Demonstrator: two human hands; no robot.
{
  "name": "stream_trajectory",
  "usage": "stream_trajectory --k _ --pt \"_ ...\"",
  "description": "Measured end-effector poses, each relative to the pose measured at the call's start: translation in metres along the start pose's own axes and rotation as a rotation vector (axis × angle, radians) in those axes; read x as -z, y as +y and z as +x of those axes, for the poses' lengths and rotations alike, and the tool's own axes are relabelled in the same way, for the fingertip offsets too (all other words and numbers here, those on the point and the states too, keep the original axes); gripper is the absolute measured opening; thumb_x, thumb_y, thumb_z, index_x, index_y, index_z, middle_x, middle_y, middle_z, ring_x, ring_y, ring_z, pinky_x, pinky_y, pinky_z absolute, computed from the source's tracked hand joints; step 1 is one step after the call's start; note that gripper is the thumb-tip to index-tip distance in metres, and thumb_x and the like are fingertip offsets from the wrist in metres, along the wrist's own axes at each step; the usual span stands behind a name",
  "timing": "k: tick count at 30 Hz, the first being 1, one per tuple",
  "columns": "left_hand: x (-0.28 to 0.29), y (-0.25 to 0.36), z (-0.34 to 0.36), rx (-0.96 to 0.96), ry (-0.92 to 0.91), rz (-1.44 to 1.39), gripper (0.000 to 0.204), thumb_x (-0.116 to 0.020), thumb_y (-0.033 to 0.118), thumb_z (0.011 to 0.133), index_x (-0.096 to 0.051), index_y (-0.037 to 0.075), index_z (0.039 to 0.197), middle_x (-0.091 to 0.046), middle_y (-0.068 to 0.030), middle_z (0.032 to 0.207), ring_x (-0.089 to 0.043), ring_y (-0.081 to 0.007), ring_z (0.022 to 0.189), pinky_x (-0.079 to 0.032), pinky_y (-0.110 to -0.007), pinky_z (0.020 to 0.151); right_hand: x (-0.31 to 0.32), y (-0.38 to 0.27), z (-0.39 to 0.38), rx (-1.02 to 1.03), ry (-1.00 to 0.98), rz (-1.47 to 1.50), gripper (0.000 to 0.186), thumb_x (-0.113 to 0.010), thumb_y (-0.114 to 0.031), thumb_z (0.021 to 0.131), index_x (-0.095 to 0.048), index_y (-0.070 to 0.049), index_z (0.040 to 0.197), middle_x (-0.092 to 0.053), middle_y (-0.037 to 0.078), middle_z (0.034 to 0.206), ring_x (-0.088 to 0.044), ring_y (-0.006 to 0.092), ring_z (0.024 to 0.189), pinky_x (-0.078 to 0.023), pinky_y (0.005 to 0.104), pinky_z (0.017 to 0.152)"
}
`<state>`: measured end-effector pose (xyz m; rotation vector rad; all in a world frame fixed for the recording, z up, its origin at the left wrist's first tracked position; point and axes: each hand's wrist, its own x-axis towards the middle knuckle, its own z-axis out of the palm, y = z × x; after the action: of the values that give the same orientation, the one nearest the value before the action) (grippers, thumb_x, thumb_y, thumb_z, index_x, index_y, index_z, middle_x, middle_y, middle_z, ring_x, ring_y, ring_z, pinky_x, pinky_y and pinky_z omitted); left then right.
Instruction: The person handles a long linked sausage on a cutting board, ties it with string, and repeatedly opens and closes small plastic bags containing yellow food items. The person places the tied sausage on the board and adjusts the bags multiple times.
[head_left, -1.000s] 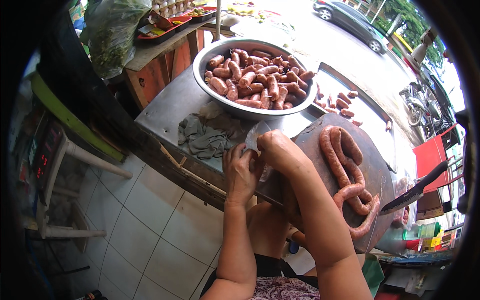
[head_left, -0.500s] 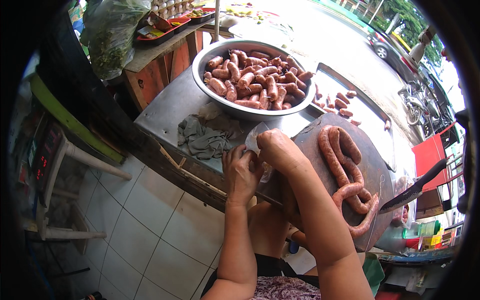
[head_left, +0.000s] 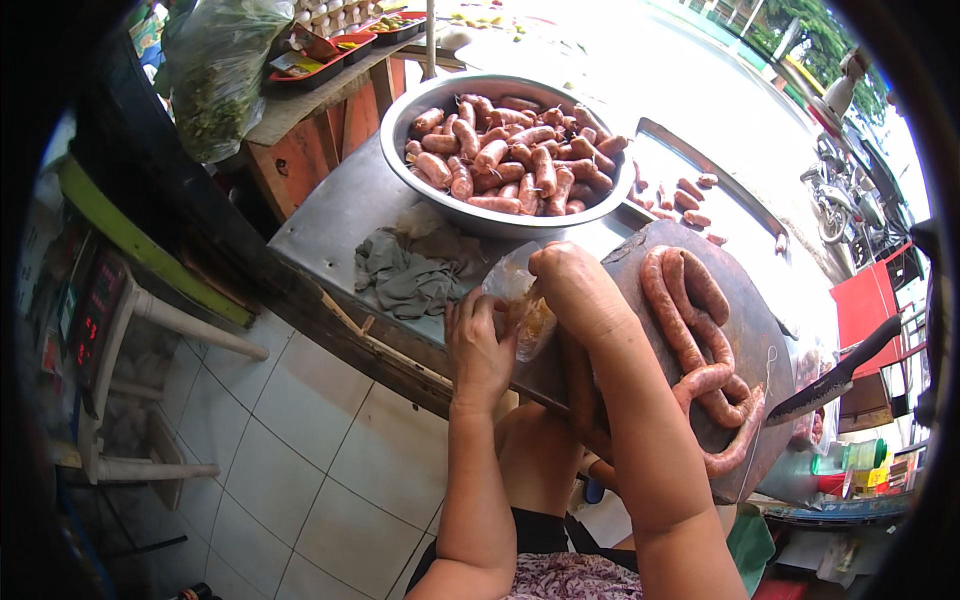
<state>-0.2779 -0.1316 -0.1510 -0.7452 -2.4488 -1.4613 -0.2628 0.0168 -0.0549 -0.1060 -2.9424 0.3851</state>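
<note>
A clear plastic bag [head_left: 508, 277] with something yellow-brown in it is between my hands at the table's near edge. My left hand [head_left: 480, 345] is closed at its left side, thumb and fingers bent round the plastic. Bent at the wrist, my right hand [head_left: 578, 290] is closed at the bag's upper right edge; its fingertips are mostly hidden. A long coil of raw sausage [head_left: 690, 345] lies on the round dark chopping board [head_left: 630, 275] to the right, with a white string [head_left: 769, 372] beside it. Short tied sausages [head_left: 500, 165] heap up in the metal basin [head_left: 455, 215] beyond my hands.
A dark-bladed knife [head_left: 840, 370] juts past the board's right edge. Behind the board, a metal tray [head_left: 700, 162] bears several sausages. A crumpled grey cloth [head_left: 400, 275] lies left of my hands. At the left stand a scale [head_left: 100, 305] with a red display and a plastic stool [head_left: 190, 325].
My hands have drawn slightly apart, the right one moving rightward, and more of the plastic bag with its yellow-brown contents shows. The sausages, basin and knife stay in place.
</note>
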Motion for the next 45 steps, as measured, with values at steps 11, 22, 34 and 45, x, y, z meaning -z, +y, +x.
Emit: stream_trajectory --k 11,22,34,45 --pt "-0.002 0.009 -0.001 -0.046 0.042 0.093 0.033 -0.081 0.015 0.076 -0.071 0.005 0.106 -0.056 -0.0200 0.135 -0.052 -0.0387 0.123 -0.037 -0.049 0.107 0.010 -0.012 -0.001 -0.014 -0.120 0.127 0.016 -0.073 0.000 0.071 -0.071 0.002 0.087 -0.069 0.021 0.085 -0.069 0.0367 0.084 -0.055 0.0416 0.079" --pt "-0.005 0.005 -0.001 -0.030 0.036 0.122 0.024 -0.077 0.009 0.076 -0.070 0.003 0.097 -0.055 -0.0205 0.137 -0.051 -0.0393 0.123 -0.039 -0.047 0.108 0.032 -0.016 -0.005 -0.023 0.084 0.230 0.015 -0.069 0.001 0.076 -0.071 0.004 0.091 -0.069 0.021 0.089 -0.069 0.0361 0.084 -0.055 0.0398 0.079" --pt "0.011 0.012 0.000 0.120 -0.048 0.010 0.036 -0.071 -0.001 0.082 -0.067 -0.001 0.118 -0.056 -0.0246 0.138 -0.052 -0.0414 0.128 -0.040 -0.046 0.109 -0.010 -0.010 -0.008 0.037 -0.064 0.033 0.010 -0.068 -0.002 0.069 -0.068 -0.003 0.079 -0.068 0.021 0.083 -0.068 0.0398 0.085 -0.056 0.0445 0.077" --pt "0.011 0.010 -0.001 0.229 -0.099 -0.176 0.048 -0.062 -0.006 0.081 -0.059 -0.004 0.130 -0.063 -0.0303 0.124 -0.060 -0.0447 0.118 -0.047 -0.046 0.101 -0.032 -0.020 -0.010 0.137 -0.183 -0.292 0.009 -0.070 -0.017 0.075 -0.074 -0.010 0.079 -0.074 0.011 0.087 -0.069 0.0297 0.092 -0.054 0.0389 0.079"
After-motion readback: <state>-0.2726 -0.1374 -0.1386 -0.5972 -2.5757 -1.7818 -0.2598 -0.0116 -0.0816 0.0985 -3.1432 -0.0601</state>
